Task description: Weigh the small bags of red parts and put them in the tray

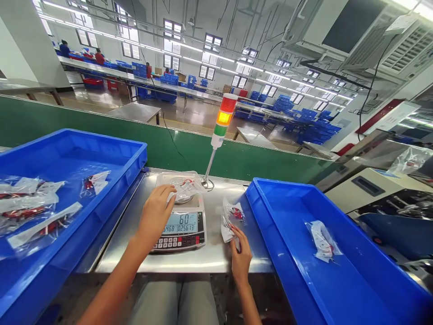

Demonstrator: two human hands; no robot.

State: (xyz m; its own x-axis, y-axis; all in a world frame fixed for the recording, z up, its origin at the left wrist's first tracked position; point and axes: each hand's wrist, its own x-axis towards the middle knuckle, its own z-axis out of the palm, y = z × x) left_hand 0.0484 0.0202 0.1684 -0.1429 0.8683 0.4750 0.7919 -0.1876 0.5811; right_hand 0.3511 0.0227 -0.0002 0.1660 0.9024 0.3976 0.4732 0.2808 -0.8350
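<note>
So, you sit at a long factory hall's workstation, with co-workers [99, 57] at a bench in the upper left of the frame and stacks of blue crates [169, 79] across the floor beyond a green conveyor side panel [101, 131]. A tower stack light [225, 117] rises at the back of your stainless steel bench [118, 243], its amber section lit. To the left of the frame, a blue tray [84, 135] holds several clear bags of red-and-white parts [27, 207]; to the right, a second blue tray [260, 212] holds one white-labelled bag [323, 241]. Between them sits a digital counting scale [179, 230], its lit display reading 60 in large digits, with a clear bag [184, 186] on its pan. Your left hand [154, 215] reaches over the scale, its fingers [168, 195] extended and resting on that bag without visibly gripping it. Your right hand [241, 262] sits just beside the right tray, its fingers [236, 235] closed on the lower edge of another clear bag [233, 216], which stands slightly tilted above the bench.
</note>
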